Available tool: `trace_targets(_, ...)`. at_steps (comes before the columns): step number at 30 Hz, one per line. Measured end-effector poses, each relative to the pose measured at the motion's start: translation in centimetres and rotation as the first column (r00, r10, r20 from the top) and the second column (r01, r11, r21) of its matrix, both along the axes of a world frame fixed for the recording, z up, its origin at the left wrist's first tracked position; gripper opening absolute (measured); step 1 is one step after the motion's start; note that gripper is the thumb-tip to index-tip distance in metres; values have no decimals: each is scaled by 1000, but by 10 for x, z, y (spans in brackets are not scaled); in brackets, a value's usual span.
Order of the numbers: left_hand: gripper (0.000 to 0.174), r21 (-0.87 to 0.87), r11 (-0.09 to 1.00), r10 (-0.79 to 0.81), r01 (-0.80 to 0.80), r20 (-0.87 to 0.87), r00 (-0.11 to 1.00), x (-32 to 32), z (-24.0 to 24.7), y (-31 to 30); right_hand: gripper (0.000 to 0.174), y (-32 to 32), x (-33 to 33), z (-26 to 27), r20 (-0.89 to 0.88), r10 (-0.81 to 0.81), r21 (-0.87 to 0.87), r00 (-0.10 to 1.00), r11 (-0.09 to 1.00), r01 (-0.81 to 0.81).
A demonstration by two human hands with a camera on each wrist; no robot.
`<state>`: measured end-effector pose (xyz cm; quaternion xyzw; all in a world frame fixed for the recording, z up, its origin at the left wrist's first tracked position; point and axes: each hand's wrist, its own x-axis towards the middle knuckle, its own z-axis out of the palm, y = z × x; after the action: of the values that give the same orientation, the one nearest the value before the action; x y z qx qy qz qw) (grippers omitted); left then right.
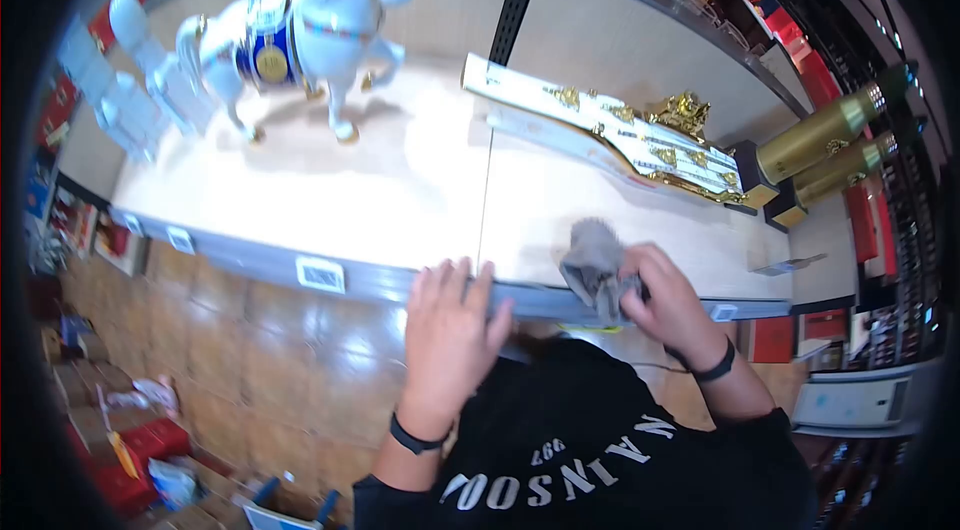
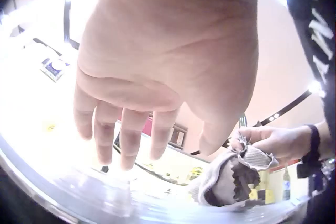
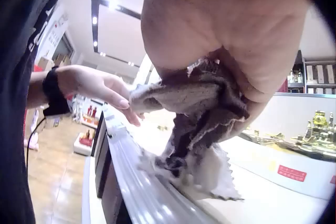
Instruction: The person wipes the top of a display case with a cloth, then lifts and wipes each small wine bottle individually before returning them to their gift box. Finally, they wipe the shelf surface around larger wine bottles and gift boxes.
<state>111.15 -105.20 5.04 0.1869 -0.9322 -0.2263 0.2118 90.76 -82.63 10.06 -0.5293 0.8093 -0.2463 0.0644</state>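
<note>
Head view: from above, facing forward and down over shelf (image 1: 400, 200), both hands and black shirt (image 1: 600, 440). Left wrist view: close under left hand (image 2: 168, 61), palm side, looking along fingers. Right wrist view: close at right hand (image 3: 226, 29). All three share grey cloth (image 1: 598, 265).

Floor: glossy tan square tiles (image 1: 330, 360), with bright reflections, beside a pale wood-toned display shelf (image 1: 300, 200) edged by a grey translucent plastic strip (image 1: 240, 258) holding white price tags (image 1: 320, 275). Behind the shelf stand pale flat back panels (image 1: 620, 50), divided by a black slotted metal upright (image 1: 515, 10). Overhead in the right wrist view: white ceiling (image 3: 123, 29) with a dark recessed track (image 3: 95, 19) carrying small bright white spotlights (image 3: 95, 21).
</note>
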Motion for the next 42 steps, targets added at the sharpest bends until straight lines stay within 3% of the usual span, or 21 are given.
trace_targets(4,55,261,935,-200,240,-171,965,-14,35,20,45,10,26,-8,206,180,-203,962,969,-138)
trace_targets(6,54,377,874,-279,307,-129,952,-20,35,34,61,18,31,-16,252,270,-286,929,938,-194)
trace_targets(8,46,410,846,-328,341,-104,939,-25,29,49,61,23,29,-19,259,300,-367,918,910,-194)
trace_targets(11,31,567,792,-253,227,-34,967,-30,26,73,61,35,27,-21,240,289,-384,927,905,-182)
trace_targets(14,21,757,636,-85,150,-124,989,-31,20,98,67,52,29,-19,184,265,-310,947,929,-200)
trace_targets(18,21,893,422,-69,160,-144,987,-35,13,127,73,70,27,-34,364,385,-474,848,860,-187)
trace_targets(21,22,924,323,-103,205,-181,978,-45,15,150,77,88,25,-43,383,345,-469,857,872,-142)
trace_targets(24,21,918,342,-223,202,-129,966,-49,12,161,72,108,11,-63,417,276,-410,866,907,-92)
trace_targets(27,17,877,443,-223,187,-95,970,-59,2,180,63,123,2,-66,435,240,-401,868,915,-52)
trace_targets(30,17,907,406,-192,111,-34,981,-65,0,196,52,142,1,-71,508,162,-322,846,947,12)
trace_targets(35,24,719,678,-284,153,65,957,-74,12,206,31,167,-2,-76,556,79,-256,828,963,80)
trace_targets(39,43,604,771,-284,202,41,958,-84,14,220,33,182,-8,-69,569,64,-240,820,966,92)
trace_targets(42,43,600,763,-319,241,24,947,-92,17,231,36,191,-15,-59,562,94,-245,822,968,57)
